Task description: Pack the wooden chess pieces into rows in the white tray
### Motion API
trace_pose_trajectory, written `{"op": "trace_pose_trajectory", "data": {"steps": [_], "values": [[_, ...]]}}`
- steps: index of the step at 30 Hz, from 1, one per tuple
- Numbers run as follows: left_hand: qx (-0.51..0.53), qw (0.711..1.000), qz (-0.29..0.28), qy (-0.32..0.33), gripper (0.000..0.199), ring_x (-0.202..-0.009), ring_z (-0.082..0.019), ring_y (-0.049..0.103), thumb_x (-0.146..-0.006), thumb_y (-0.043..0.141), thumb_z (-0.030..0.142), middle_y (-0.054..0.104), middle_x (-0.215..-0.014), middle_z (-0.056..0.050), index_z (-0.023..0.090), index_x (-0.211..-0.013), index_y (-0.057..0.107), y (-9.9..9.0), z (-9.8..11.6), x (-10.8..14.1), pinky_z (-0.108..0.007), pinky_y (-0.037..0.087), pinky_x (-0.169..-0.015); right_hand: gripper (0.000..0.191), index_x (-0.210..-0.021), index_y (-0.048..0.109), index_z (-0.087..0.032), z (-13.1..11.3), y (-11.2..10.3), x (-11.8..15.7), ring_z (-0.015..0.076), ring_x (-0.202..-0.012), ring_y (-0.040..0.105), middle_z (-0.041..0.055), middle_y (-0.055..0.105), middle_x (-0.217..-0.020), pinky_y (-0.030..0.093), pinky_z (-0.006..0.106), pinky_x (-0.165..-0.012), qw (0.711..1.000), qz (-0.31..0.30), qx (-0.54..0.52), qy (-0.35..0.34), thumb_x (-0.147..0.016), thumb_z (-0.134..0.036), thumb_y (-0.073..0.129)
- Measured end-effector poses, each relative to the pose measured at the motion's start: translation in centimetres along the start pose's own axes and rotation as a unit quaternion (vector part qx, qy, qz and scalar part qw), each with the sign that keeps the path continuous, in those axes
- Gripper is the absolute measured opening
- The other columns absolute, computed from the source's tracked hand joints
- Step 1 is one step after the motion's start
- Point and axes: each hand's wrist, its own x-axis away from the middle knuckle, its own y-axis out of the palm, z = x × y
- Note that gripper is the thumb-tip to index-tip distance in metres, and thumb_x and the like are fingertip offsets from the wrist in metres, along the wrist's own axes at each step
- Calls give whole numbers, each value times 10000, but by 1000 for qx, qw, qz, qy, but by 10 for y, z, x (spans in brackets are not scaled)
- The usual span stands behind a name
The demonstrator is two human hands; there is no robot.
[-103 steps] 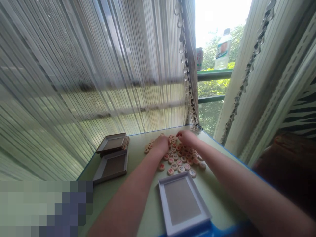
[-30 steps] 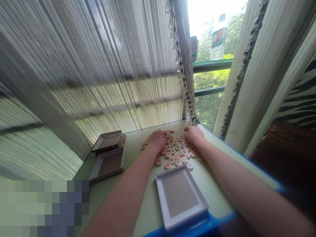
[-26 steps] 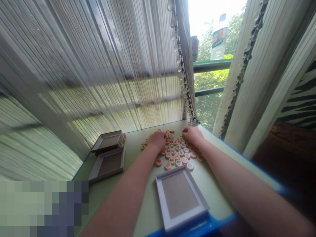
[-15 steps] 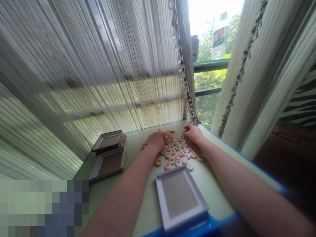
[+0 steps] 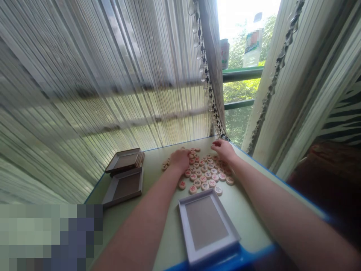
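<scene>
Round wooden pieces (image 5: pixel 203 179) with red or dark characters lie spread over the pale green table (image 5: pixel 248 218). My left hand (image 5: pixel 180 159) is over the left part of the spread, its fingers bent down among the pieces; what they hold, if anything, is hidden. At the right rear of the spread, my right hand (image 5: pixel 223 149) is closed in a pinch, with what looks like a piece at its fingertips. An open shallow box (image 5: pixel 207 222) with a grey-brown inside lies in front of the pieces.
At the table's left side lie another shallow box (image 5: pixel 126 186) and a stack with a box part (image 5: pixel 124 160) on top. String curtains (image 5: pixel 126 75) hang behind. A bottle (image 5: pixel 252 45) and a can (image 5: pixel 224 54) stand on the green window rail (image 5: pixel 242 74).
My right hand has shifted slightly away from the pieces, to the right and up in the view. My left hand has barely moved. The whole view has shifted slightly.
</scene>
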Motion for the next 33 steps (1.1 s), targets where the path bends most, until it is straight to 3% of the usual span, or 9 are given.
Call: {"op": "trace_pose_trajectory", "data": {"steps": [4,8,13,18,27,33], "values": [[6,1000,9,24,319,-939,-249,597,-826,427,291,672,-1012,-85,247,-1026,671,0,4,0,-366,450,-811,343,-1002,621,-110,-9,1,4,159,-776,604,100,655,-912,479,284,-715,993,-11,-119,7,-693,-256,653],[46,993,66,81,307,-957,-222,587,-833,456,324,675,-1003,-68,233,-1045,659,-2,9,1,-348,440,-849,416,-1045,584,-102,-27,3,16,127,-746,590,84,632,-902,487,267,-704,969,-52,-243,9,-670,-250,685],[127,977,124,114,271,-942,-188,592,-802,545,309,681,-982,-46,214,-1037,640,-5,14,1,-316,428,-872,363,-992,584,-118,-45,4,28,109,-716,586,39,617,-824,494,277,-734,939,-104,-327,-10,-652,-187,690],[179,966,152,105,247,-894,-190,608,-818,527,348,689,-932,-54,194,-961,657,-8,16,4,-310,432,-846,313,-968,600,-137,-53,3,34,133,-806,608,51,649,-864,503,305,-797,940,-97,-325,-43,-659,-131,648],[229,956,146,108,223,-823,-167,619,-801,511,259,696,-890,-38,205,-949,668,-8,17,2,-263,446,-762,340,-943,651,-126,-58,-4,37,143,-804,627,63,693,-874,508,321,-804,932,-111,-338,-68,-647,-37,508],[306,939,139,65,208,-751,-169,622,-758,554,279,700,-790,-47,186,-873,700,0,11,-2,-263,452,-693,347,-862,690,-142,-52,-3,33,149,-789,633,58,703,-827,511,330,-774,937,-132,-313,-77,-634,-21,458]]}}
